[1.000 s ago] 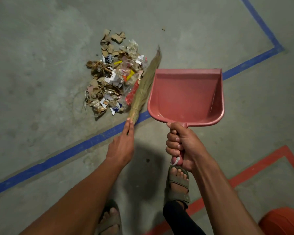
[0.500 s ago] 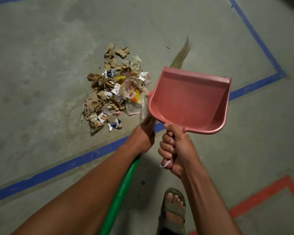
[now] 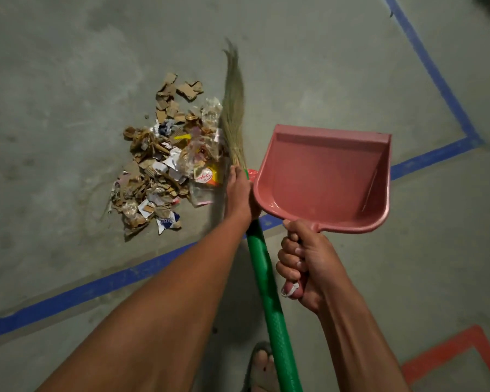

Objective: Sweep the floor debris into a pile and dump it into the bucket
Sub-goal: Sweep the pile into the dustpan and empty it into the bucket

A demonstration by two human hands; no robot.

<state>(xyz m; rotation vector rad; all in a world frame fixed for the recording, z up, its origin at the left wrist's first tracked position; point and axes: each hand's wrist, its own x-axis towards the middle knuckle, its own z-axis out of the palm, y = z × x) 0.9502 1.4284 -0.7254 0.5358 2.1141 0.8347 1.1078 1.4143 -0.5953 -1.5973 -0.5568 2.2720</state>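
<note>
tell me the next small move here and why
Probably lower the dustpan to the floor beside the debris pile. The right hand holds it raised and empty, while the left hand has the broom at the pile's edge, ready to sweep.

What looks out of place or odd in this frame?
Nothing stands out. The debris pile lies gathered on the floor, the broom sits at its right edge in the left hand, and the right hand holds the empty dustpan.
</note>
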